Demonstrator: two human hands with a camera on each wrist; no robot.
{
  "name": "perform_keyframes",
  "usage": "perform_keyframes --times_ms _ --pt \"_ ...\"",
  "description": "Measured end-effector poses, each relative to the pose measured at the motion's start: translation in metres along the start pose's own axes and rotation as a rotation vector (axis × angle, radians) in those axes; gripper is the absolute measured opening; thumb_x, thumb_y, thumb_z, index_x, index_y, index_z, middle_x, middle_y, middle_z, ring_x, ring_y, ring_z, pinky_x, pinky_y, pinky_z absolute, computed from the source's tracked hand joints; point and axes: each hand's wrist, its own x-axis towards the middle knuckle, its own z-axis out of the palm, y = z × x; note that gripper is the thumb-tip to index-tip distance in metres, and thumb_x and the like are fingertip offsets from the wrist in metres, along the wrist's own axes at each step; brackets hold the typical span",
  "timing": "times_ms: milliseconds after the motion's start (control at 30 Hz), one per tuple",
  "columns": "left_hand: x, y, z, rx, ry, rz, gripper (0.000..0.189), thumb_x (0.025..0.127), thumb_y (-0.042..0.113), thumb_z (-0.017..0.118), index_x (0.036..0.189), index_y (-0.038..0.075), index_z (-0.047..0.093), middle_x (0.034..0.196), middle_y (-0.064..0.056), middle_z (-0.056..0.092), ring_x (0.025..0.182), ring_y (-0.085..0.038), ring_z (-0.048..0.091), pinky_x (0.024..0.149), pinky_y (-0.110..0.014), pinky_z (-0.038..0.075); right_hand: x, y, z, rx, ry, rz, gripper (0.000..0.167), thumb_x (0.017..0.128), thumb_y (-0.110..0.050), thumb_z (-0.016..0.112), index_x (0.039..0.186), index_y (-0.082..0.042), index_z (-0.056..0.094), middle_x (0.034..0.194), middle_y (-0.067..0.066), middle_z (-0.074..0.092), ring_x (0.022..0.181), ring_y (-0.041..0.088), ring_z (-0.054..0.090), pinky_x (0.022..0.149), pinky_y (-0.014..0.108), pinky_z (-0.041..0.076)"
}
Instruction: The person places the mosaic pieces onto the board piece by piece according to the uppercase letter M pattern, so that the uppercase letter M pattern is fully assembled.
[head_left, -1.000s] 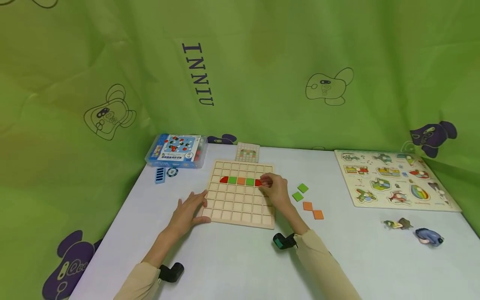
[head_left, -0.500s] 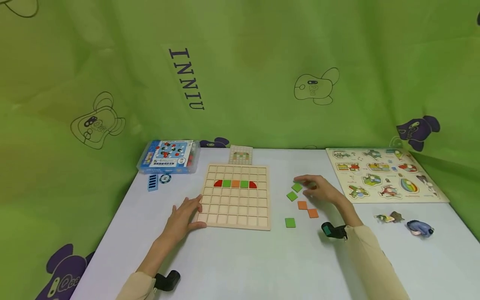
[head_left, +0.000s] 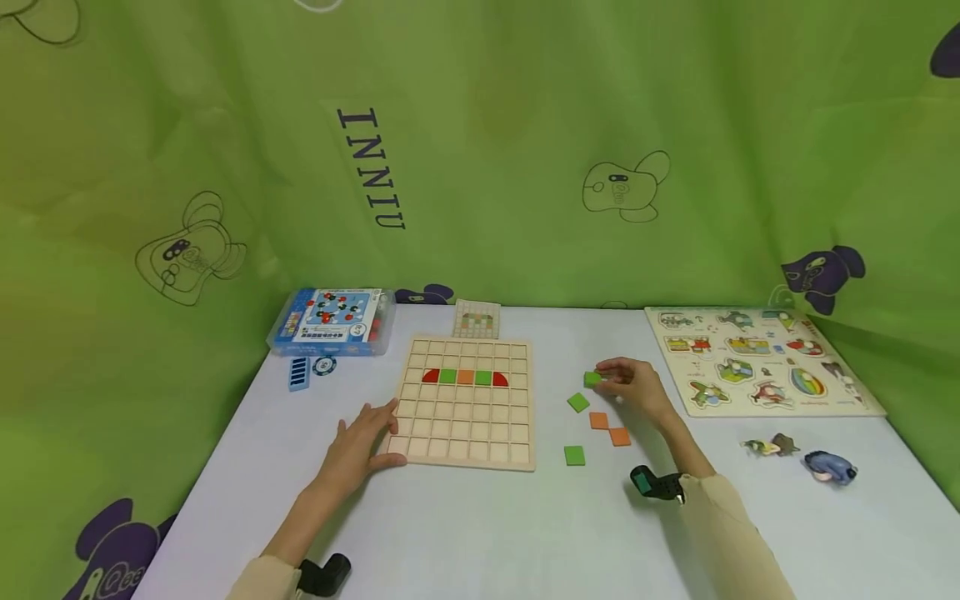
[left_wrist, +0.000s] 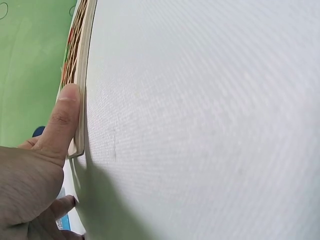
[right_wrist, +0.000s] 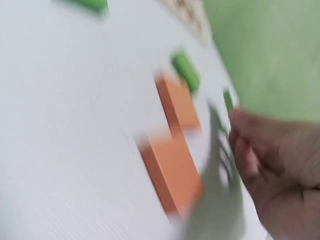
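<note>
My right hand pinches a green square tile between thumb and fingers, to the right of the wooden grid board. In the right wrist view the tile's edge shows at the fingertips, lifted off the table. My left hand rests at the near left corner of the grid board; its thumb lies against the front edge and the other fingers are spread along the left side. A row of red, green and orange tiles lies in the board's cells, with curved red pieces at both ends.
Loose green and orange tiles lie right of the board. A pattern card sits behind it. A boxed set stands back left, a picture puzzle board back right, with small figures before it.
My right hand has left the red piece in the row, moved right to the loose tiles, and picked up a green one. Another green tile shows near the front. My left hand stays at the board.
</note>
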Motion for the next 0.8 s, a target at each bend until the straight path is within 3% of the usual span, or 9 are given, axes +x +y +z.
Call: perform_keyframes --times_ms 133,233,367,533,800 --pt "0.0 -0.001 -0.002 -0.002 0.018 -0.013 0.038 0.068 0.033 0.079 0.089 0.017 0.052 0.143 -0.017 0.046 0.13 -0.052 0.036 0.094 -0.08 0.018 -0.009 -0.018 0.024 0.086 0.131 0.089 0.031 0.086 0.003 0.068 0.116 0.009 0.061 0.112 0.026 0.065 0.094 0.034 0.066 0.069 0.014 0.051" --pt "0.001 -0.001 -0.002 -0.013 0.003 -0.018 0.038 0.068 0.032 0.079 0.089 0.016 0.052 0.143 -0.018 0.046 0.13 -0.052 0.035 0.094 -0.08 0.017 -0.01 -0.034 0.043 0.128 0.185 0.12 0.03 0.085 0.001 0.07 0.114 0.006 0.063 0.112 0.024 0.066 0.096 0.034 0.066 0.068 0.014 0.051" --pt "0.006 0.0 -0.005 -0.019 0.0 -0.013 0.04 0.066 0.031 0.08 0.09 0.015 0.053 0.143 -0.018 0.046 0.13 -0.052 0.035 0.093 -0.081 0.018 -0.003 -0.055 0.074 0.159 0.222 0.094 0.029 0.08 0.003 0.074 0.109 0.004 0.066 0.107 0.021 0.069 0.09 0.031 0.068 0.068 0.015 0.052" --pt "0.011 -0.001 -0.007 -0.009 0.002 -0.007 0.04 0.064 0.031 0.081 0.087 0.015 0.052 0.143 -0.017 0.046 0.129 -0.051 0.037 0.093 -0.081 0.02 0.01 -0.073 0.121 0.204 0.204 0.013 0.027 0.077 0.006 0.075 0.103 0.004 0.067 0.1 0.02 0.07 0.084 0.029 0.068 0.068 0.017 0.054" --pt "0.007 -0.001 -0.003 -0.019 0.007 -0.03 0.041 0.062 0.032 0.082 0.084 0.015 0.051 0.141 -0.018 0.049 0.127 -0.053 0.038 0.091 -0.082 0.021 0.023 -0.095 0.182 0.196 0.079 -0.164 0.028 0.074 0.009 0.076 0.1 0.01 0.065 0.096 0.021 0.069 0.077 0.027 0.067 0.065 0.019 0.055"
